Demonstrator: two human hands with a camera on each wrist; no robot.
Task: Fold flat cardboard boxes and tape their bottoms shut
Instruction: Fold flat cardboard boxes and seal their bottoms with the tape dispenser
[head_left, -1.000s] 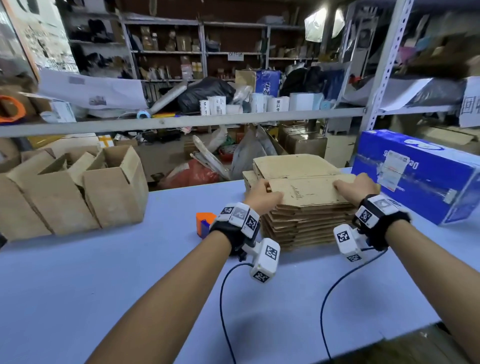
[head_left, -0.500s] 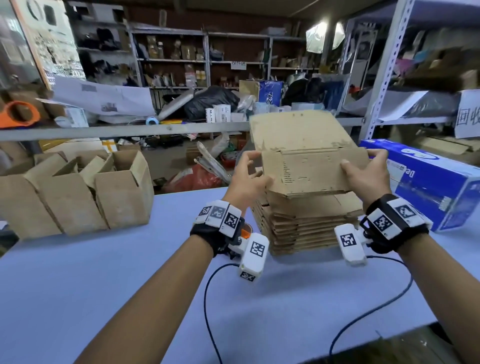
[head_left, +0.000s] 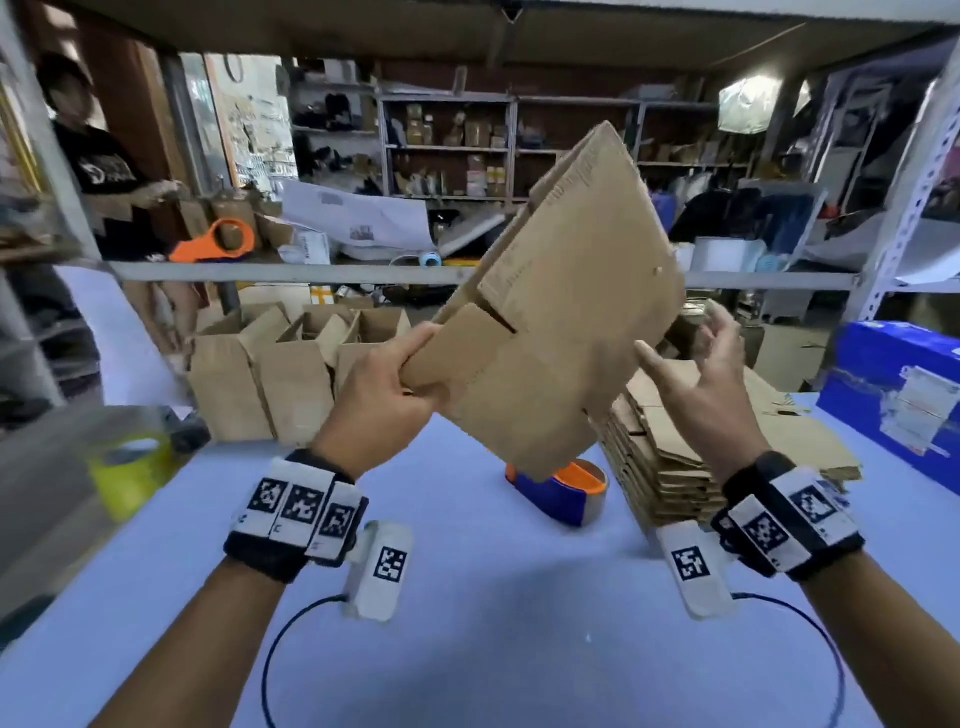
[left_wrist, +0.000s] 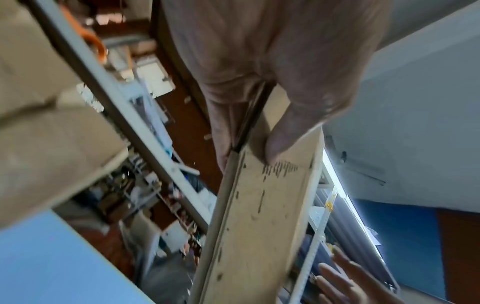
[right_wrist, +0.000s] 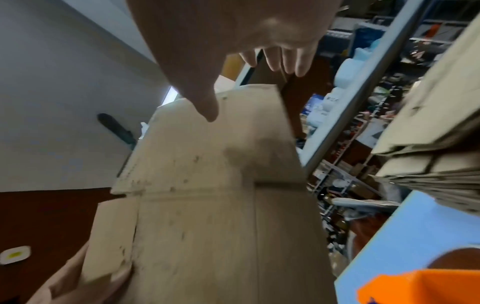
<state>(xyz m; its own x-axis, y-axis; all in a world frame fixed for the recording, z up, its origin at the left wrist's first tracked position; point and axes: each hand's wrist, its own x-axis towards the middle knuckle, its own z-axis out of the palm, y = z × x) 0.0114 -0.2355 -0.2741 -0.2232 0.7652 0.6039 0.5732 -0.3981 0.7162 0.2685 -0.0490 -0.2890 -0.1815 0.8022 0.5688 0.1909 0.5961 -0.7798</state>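
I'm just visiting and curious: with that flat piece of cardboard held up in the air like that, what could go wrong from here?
1. Only the left hand pinches the flat box, at one corner flap; the right hand is open and off it, so the box may swing or slip from that grip.
2. Its low edge hangs just above the tape dispenser and close to the stack of flat boxes; a swing might knock either.

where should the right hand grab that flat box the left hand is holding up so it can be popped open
Probably the free long edge on the right. The flat box is tilted up, and the left hand pinches only its lower-left flap. The right hand is open just off that right edge, so it could come in from the right, thumb on the near face and fingers behind, opposite the left hand's grip.
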